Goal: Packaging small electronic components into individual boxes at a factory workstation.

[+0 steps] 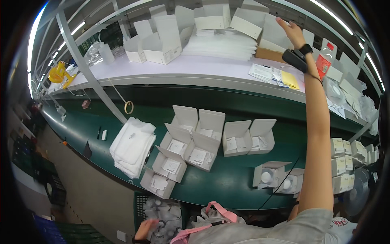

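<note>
My right hand (291,33) is raised to the upper shelf, fingers apart, beside open white boxes (273,34). Nothing shows in its grasp. Low at the left, my left hand (147,228) is at the edge of a dark basket (140,203) of clear-bagged white items (164,213); blur hides whether its fingers grip anything. On the green bench, several open white boxes (198,156) hold folded papers. Two more open boxes (237,142) with papers stand just right of them. Nearer my body, two open boxes (269,175) contain round white items.
White sheets (132,142) are stacked at the bench's left. On the shelf are a foam sheet pile (223,46), papers (266,73), a red-capped bottle (323,61) and a yellow tape dispenser (61,73). Closed boxes (341,166) are stacked at the right. A tape roll (128,107) hangs below the shelf.
</note>
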`<state>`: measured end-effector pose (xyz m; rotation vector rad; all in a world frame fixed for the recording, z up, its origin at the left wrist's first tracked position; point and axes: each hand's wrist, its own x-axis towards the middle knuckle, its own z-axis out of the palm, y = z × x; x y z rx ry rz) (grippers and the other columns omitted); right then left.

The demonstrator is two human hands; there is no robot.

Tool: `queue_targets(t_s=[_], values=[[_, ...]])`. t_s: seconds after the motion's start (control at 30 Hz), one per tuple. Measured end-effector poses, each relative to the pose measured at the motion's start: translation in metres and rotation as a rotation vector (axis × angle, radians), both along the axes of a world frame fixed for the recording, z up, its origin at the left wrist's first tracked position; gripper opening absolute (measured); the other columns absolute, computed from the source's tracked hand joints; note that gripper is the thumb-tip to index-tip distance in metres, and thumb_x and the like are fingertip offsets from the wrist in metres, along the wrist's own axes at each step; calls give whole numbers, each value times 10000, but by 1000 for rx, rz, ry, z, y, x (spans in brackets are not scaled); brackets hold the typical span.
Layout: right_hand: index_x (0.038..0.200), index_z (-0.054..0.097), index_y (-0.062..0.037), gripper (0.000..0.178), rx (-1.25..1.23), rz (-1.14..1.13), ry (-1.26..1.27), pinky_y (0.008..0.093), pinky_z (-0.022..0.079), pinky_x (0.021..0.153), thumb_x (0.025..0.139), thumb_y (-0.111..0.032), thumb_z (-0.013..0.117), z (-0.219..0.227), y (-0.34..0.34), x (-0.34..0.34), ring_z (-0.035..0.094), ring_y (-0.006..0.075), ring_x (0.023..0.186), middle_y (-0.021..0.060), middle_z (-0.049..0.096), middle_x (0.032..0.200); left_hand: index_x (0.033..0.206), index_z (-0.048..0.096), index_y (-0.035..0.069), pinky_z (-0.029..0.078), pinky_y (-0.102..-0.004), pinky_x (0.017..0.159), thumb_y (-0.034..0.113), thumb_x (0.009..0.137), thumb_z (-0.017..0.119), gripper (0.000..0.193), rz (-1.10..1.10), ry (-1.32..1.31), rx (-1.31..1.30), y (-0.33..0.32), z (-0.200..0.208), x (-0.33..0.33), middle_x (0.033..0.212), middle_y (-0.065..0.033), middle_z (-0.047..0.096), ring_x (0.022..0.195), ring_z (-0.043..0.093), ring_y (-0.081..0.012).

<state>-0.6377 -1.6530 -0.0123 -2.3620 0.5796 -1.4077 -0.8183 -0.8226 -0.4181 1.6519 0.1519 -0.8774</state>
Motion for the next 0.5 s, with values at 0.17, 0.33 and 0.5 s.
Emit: queue_targets(t_s=[0.17,0.33,0.5], values=[[1216,443,158,1158,294,-70,474,379,389,951,630,-841,460,-29,-34,64,505,406,1123,366,504,1156,967,644,50,483,-414,730,333,893,519,317,1024,172,359,125,-43,-213,926,-90,610,836,574,-235],[1332,402,-18,802,-154,34,-141,415,368,989,783,-584,549,-78,-63,121,449,446,1171,332,515,1169,1013,593,48,446,-412,771,353,891,516,337,1065,385,587,58,-38,-249,981,-90,571,890,532,-233],[1363,401,-213,595,-197,1,266,466,339,1010,853,-509,484,-92,-61,153,409,502,1178,323,486,1215,1060,541,46,409,-410,812,374,889,512,371,998,385,603,11,-30,-228,1037,-91,533,945,490,-231]])
